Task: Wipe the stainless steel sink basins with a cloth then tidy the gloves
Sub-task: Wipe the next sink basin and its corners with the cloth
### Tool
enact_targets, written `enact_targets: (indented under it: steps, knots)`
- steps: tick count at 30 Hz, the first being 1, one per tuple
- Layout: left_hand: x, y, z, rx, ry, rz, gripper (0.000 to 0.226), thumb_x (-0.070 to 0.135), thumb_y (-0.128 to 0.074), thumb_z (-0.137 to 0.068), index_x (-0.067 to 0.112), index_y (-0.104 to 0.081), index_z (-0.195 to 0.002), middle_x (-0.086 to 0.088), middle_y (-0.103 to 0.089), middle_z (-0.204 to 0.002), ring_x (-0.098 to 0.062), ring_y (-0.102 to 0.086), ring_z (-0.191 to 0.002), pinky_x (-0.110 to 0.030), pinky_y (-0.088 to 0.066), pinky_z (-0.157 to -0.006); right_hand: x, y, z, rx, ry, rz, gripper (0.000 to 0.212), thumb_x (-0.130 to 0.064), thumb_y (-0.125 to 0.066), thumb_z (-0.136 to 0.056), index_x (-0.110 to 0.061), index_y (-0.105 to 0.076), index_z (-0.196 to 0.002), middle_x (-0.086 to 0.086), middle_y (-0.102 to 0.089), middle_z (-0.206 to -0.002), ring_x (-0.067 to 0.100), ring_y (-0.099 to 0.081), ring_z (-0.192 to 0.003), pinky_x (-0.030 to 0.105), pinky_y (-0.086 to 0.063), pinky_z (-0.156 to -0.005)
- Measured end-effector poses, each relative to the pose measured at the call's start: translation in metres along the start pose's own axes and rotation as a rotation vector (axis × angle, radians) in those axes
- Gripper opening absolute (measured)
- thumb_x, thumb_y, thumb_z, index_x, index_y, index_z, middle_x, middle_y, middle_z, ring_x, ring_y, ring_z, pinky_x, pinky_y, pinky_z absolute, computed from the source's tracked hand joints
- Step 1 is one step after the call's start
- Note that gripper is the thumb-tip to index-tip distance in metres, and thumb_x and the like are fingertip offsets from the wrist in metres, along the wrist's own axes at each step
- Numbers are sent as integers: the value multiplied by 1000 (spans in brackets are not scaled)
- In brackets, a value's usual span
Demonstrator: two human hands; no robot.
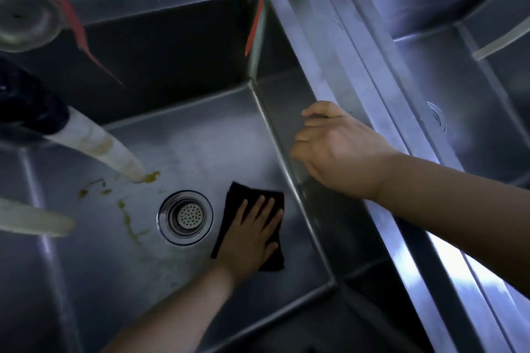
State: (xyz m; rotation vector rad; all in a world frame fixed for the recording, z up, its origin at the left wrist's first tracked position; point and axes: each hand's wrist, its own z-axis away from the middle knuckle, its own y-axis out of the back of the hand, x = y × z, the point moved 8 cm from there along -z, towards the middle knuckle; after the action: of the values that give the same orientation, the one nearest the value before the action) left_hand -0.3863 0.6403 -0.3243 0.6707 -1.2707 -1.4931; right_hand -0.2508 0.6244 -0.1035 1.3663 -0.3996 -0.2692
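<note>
1. The left hand (255, 233) lies flat on the black cloth (249, 225), its fingers straight and a little spread, and presses the cloth on the floor of the sink basin (206, 146). The cloth is just to the right of the drain strainer (185, 216), near the right wall of the basin.
2. The right hand (335, 149) rests on the steel divider rim (370, 112) between the two basins. Its fingers are curled down over the edge, as if for support, and it holds no tool.
3. The yellow-brown stains (129, 210) are on the far side of the drain from the cloth, so this dirty part seems not yet wiped.
4. A risk: if the cloth is pushed straight across the drain, its edge may catch on the strainer and fold up, because only a flat palm holds it.
5. Another risk: the wet dirt may be smeared wider over the floor if the cloth is not turned or rinsed.
6. A pale hose (100, 147) hangs down, with its end just above the stains; it stands in the way of a long stroke to the left. A second pale tube (34, 219) comes in from the left edge.
7. Red strips (259, 8) hang above the back wall. The second basin (464, 94) lies to the right. No gloves can be clearly seen.
</note>
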Motion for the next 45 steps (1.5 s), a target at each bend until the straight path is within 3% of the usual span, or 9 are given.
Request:
enact_targets:
  steps: [3,7,11,13,15,17,23,34,45]
  knots:
    - [28,-20,53,-103,-132,12,73,61,-62,-72,25,-51,-135,-6,-48,-142,-26,-43,-132,-50,-12,-109,-4,-4,-2,-55,-21,93,20,1,-66,-55,-17,-65,-63,2,-59,-59,25,-58,-60,33,-41,-100]
    - [16,-27,66,-160,-217,-11,69,66,-43,-74,31,-53,-133,-1,-49,-141,-22,-45,-130,-46,-13,-108,-31,-22,-11,-100,-175,30,26,-7,-72,-37,-20,-58,-54,-1,-55,-52,22,-54,-50,26,-46,-65]
    - [-38,-6,27,-36,-64,-43,68,64,-50,-76,29,-49,-135,-3,-49,-141,-25,-44,-131,-50,-22,-111,-65,-77,-19,-116,-311,-199,25,-6,-77,-39,-13,-62,-57,5,-61,-59,24,-60,-56,26,-46,-53]
    - [-75,6,5,24,55,-10,72,59,-58,-79,24,-43,-140,-9,-42,-146,-29,-38,-135,-53,-20,-111,-67,-116,-13,-173,-489,-285,23,-12,-67,-70,-12,-66,-93,10,-66,-98,26,-61,-92,31,-48,-75]
    - [-109,14,-17,62,140,14,74,56,-53,-85,24,-27,-147,-10,-26,-154,-29,-23,-142,-49,-6,-114,-75,-163,-3,-259,-575,-436,50,-7,-47,-89,-8,-37,-139,16,-33,-147,29,-31,-136,36,-27,-111]
    - [-138,19,-40,80,209,11,73,57,-39,-91,29,-5,-149,-5,-4,-158,-24,-2,-146,-42,11,-114,-83,-194,0,-288,-623,-519,68,-8,-41,-95,-9,-2,-150,11,7,-159,26,5,-146,33,2,-118]
    - [-195,43,-102,143,372,46,70,57,-27,-94,29,4,-150,-4,11,-159,-22,16,-144,-40,18,-111,-105,-247,-4,-328,-622,-603,95,-58,-30,-92,-15,47,-126,8,61,-128,23,54,-122,33,40,-94]
    - [-185,50,-137,214,278,-19,67,57,-23,-93,28,-4,-150,-2,1,-160,-20,8,-146,-40,13,-113,-107,-255,-3,-428,-625,-570,97,-64,-27,-90,-14,49,-123,9,63,-124,23,56,-119,38,37,-97]
    - [-264,33,-25,134,530,-34,70,58,-23,-94,26,3,-151,-3,7,-159,-21,12,-145,-40,12,-114,-109,-247,-4,-506,-615,-516,99,-67,-26,-89,-12,51,-118,11,65,-118,26,60,-112,38,39,-93]
